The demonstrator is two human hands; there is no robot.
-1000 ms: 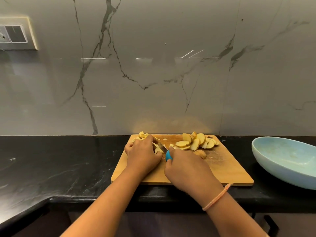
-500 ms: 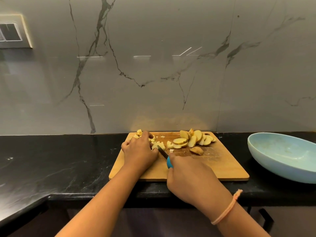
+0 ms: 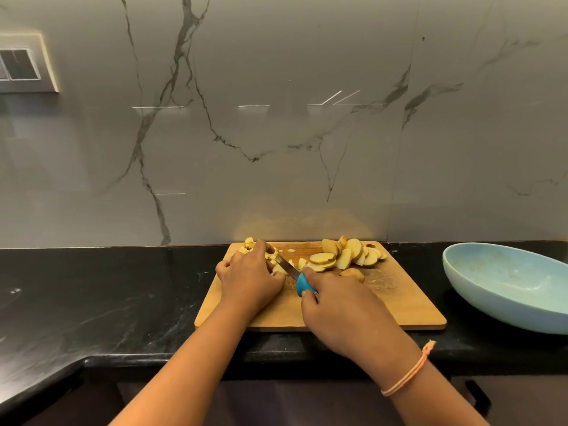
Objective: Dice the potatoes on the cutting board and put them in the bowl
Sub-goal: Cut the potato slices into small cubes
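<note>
As one knife cuts, bowl sits.

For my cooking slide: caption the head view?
Left hand steadies potato pieces on the wooden cutting board; right hand cuts with a blue-handled knife, light-blue bowl nearby.

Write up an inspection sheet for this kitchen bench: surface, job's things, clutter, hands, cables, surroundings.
Surface: black stone countertop; the wooden cutting board lies on it, close to the wall.
Job's things: potato slices piled at the board's far right; diced pieces at its far left; one end piece lies apart from both; light blue bowl stands right of the board, with no potato in its visible part.
Clutter: pale specks on the countertop.
Hands: left hand curls its fingers over the diced pieces; right hand grips the knife by its blue handle, blade angled toward the left hand.
Cables: nothing seen.
Surroundings: veined marble wall; switch plate at upper left.
</note>
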